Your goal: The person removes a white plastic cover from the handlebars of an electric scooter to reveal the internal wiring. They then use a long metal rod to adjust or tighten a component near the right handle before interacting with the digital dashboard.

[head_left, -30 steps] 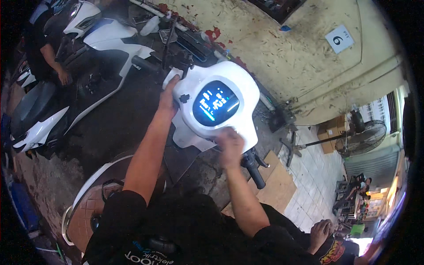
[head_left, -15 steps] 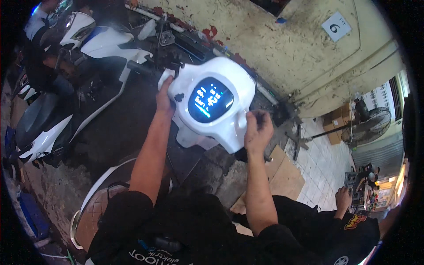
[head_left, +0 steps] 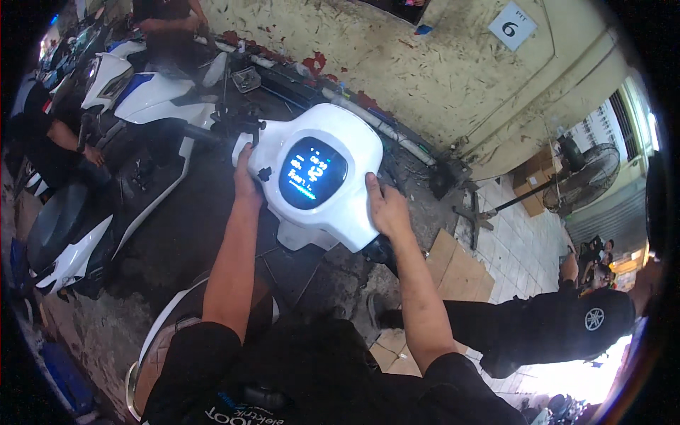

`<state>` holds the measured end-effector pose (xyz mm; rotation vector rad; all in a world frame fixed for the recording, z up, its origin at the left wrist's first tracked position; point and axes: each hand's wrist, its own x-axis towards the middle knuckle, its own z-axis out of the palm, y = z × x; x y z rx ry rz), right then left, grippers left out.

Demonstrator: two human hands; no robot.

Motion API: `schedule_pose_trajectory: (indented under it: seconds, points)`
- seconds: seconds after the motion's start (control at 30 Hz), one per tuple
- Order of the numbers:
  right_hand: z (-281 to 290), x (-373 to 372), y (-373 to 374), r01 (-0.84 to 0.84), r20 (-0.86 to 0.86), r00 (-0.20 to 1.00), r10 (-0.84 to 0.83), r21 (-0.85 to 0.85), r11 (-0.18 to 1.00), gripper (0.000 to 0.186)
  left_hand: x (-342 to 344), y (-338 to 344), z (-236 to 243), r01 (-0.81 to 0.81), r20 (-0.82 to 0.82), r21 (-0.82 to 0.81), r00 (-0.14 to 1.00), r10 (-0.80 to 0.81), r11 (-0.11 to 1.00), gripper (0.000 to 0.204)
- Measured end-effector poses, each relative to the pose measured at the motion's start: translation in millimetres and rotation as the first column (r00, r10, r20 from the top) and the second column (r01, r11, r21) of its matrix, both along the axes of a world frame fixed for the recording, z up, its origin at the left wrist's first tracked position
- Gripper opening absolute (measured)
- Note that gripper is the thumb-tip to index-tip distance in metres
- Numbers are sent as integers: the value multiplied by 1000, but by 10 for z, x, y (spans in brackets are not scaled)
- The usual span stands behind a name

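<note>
A white scooter handlebar cover [head_left: 361, 142] with a lit, rounded digital display [head_left: 313, 173] stands in front of me. My left hand [head_left: 246, 173] grips the cover's left edge, beside a small black switch [head_left: 265, 173]; its fingertips are partly hidden. On the opposite side, my right hand [head_left: 388, 207] holds the cover's right edge, thumb on top and the other fingers mostly out of sight beyond the edge. Below that hand a dark handlebar grip [head_left: 379, 249] shows in part. A brown scooter seat [head_left: 161, 347] lies under my left arm.
A white and blue scooter [head_left: 166, 99] is parked at the left, with people beside it. The stained wall [head_left: 425, 85] runs along the far side. At right are a standing fan [head_left: 591, 180], flat cardboard [head_left: 457, 269] and a co-worker's dark-clothed leg [head_left: 524, 326].
My right hand has settled against the cover's right edge, its thumb now on top. The display's readout differs. The view has shifted, and the co-worker at right has changed posture.
</note>
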<state>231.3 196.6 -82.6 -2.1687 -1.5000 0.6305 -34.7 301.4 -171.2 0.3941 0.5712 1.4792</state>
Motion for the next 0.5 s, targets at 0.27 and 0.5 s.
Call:
schedule_pose_trajectory:
  seconds: [0.27,0.5]
  points:
    - [81,-121,44,-45,22,999,40,294,955,78,18,169,-270,-144,-14,-96,990,144,985,44]
    - [942,-711,943,-149,-238,775,586,832,535,39,8,210,-368,-263,-54,-106,964,259,959,43]
